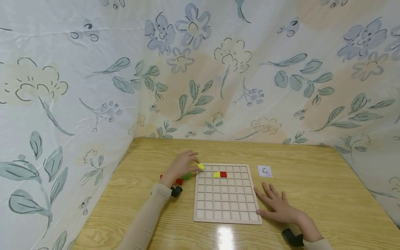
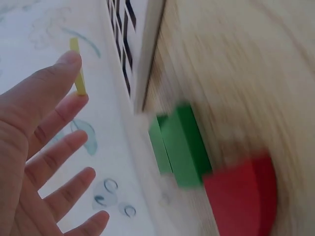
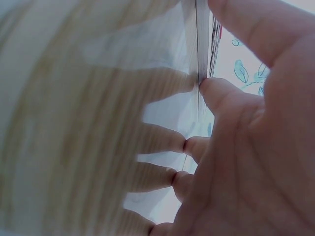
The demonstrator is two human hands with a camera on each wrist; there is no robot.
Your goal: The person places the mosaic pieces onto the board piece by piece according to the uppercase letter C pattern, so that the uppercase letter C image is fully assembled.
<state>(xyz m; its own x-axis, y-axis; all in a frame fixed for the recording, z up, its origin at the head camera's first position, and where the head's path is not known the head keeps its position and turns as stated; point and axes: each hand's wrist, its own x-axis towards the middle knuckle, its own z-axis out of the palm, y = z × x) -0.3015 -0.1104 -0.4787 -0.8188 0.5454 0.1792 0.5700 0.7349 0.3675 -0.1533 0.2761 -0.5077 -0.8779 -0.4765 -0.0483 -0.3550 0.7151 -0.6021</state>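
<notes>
My left hand [image 1: 182, 167] pinches a thin yellow tile [image 2: 78, 69] between thumb and index finger, over the far left corner of a pale wooden grid board [image 1: 196, 205]. The other fingers spread loosely in the left wrist view. On the board lie a yellow tile with a curved edge [image 1: 216, 174] and a red square tile [image 1: 223, 174], side by side. My right hand [image 1: 278, 207] rests on the table with fingers spread, thumb and index finger at the board's right edge. In the right wrist view its fingertips touch the table.
Green blocks [image 2: 184, 147] and a red block [image 2: 241, 196] lie left of the board, partly behind the left forearm in the head view. A small printed card [image 1: 265, 171] lies beyond the right hand. Floral cloth [image 1: 200, 86] hangs behind the wooden table [image 1: 328, 180].
</notes>
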